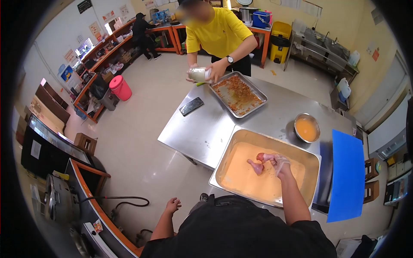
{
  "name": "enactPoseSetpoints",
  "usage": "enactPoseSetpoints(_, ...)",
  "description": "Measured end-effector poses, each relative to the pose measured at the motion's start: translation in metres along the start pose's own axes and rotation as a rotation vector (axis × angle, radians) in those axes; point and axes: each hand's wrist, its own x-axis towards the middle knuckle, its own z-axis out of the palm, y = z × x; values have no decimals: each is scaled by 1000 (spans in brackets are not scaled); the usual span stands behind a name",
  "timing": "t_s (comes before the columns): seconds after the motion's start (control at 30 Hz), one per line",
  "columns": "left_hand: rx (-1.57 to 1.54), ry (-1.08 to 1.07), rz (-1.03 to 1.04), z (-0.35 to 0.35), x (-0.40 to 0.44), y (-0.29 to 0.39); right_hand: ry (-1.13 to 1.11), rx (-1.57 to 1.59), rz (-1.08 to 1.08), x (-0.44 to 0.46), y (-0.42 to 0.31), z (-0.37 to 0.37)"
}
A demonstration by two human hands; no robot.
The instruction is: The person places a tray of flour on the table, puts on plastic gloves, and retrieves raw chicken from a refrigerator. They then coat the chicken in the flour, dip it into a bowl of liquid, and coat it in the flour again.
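Note:
My right hand [282, 165], in a clear plastic glove, is closed on a raw chicken drumstick [267, 157] with a reddish end. Beneath it lies a bed of pale orange powder [238, 172], which looks like flour, in a deep metal pan [223, 153]. Another raw drumstick [257, 167] rests on the powder just left of that hand. My left hand [173, 205] is bare and hangs low beside the table, away from the pan. Its fingers are loosely apart, holding nothing.
Across the steel table [195, 137], a person in yellow [221, 28] holds a jar [199, 74] by a shallow tray [256, 103] of reddish-brown food. A phone [191, 106], a bowl of orange liquid [307, 129] and a blue board [345, 176] are nearby.

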Motion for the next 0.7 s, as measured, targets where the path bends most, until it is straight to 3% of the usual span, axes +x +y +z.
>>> enactPoseSetpoints(0.23,-4,9,-175,-9,2,-65,-16,-8,-1,2,-1,2)
enactPoseSetpoints(0.63,-35,13,-106,-5,16,-67,-71,-98,-4,4,2,-7)
enactPoseSetpoints(0.7,72,24,20,-2,16,-56,224,-899,-59,-16,-20,11)
